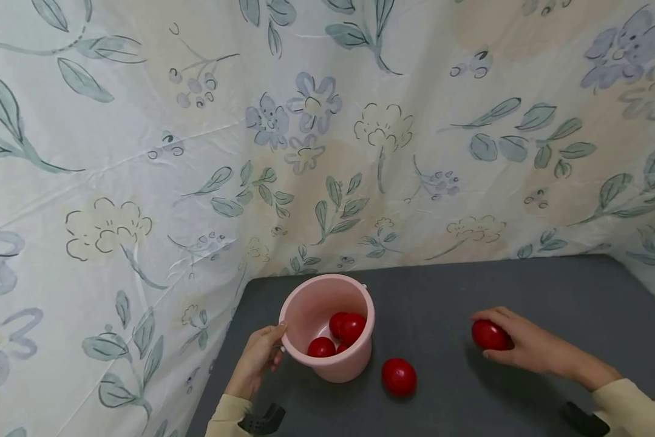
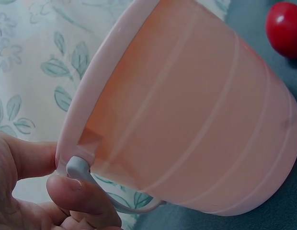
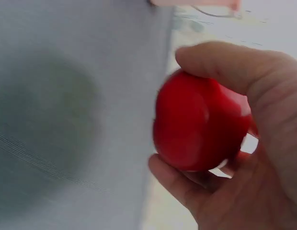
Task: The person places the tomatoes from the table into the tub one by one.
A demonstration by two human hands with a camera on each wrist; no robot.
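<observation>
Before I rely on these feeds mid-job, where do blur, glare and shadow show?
Head view: soft shadow on the table below the right hand; left wrist view: pink bucket fairly crisp, bright glare spot on the loose red object; right wrist view: held red object slightly smeared, broad dark shadow at left, washed-out background at upper right.

Your pink bucket is at the lower middle of the frame, its open top showing round red things inside. You hold another red thing, shiny and roundish, at the lower right.
</observation>
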